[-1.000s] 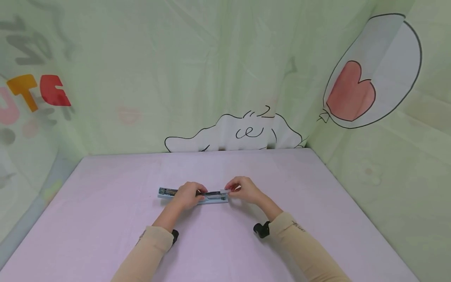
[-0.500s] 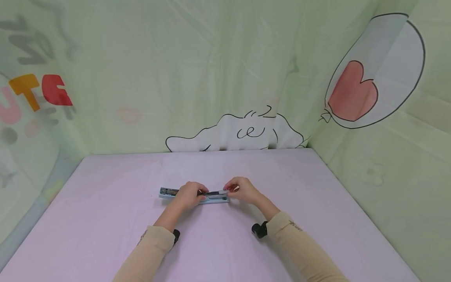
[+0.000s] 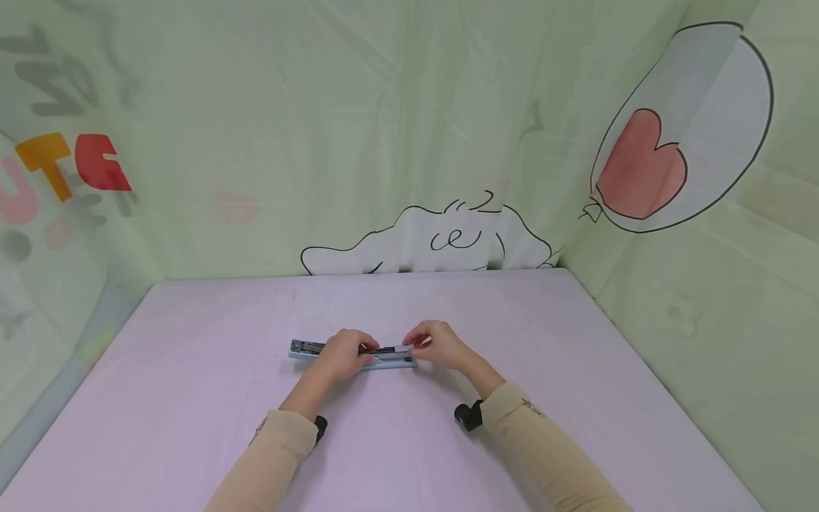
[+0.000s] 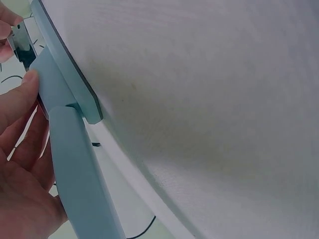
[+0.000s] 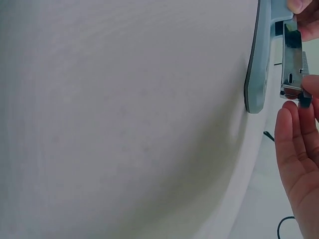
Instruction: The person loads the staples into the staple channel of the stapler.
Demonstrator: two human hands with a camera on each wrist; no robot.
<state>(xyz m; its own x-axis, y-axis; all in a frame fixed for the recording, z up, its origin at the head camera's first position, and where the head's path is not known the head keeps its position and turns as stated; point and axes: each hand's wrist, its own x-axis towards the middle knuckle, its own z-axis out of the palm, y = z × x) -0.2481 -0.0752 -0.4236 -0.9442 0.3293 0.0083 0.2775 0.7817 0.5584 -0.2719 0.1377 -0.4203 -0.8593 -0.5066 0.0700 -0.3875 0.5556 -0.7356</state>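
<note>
A light blue stapler (image 3: 392,363) lies across the middle of the table, its top cover swung back to the left and its metal magazine (image 5: 291,55) exposed above the base. My left hand (image 3: 343,353) grips its middle; in the left wrist view the thumb presses on the blue body (image 4: 77,164) near the hinge. At the magazine's front end, my right hand (image 3: 441,345) pinches a silvery strip of staples (image 3: 403,348). From the right wrist, the ridged strip shows along the magazine's far side, partly hidden by the thumb. The fingers sit just below the magazine's tip.
A pale lilac cloth covers the table (image 3: 384,448). Green printed curtains (image 3: 256,142) stand behind it and along both sides. Each wrist carries a small black camera (image 3: 469,417).
My right hand has edged slightly to the left, and the silvery strip has slid left with it along the magazine. My left hand and the stapler stay nearly still.
</note>
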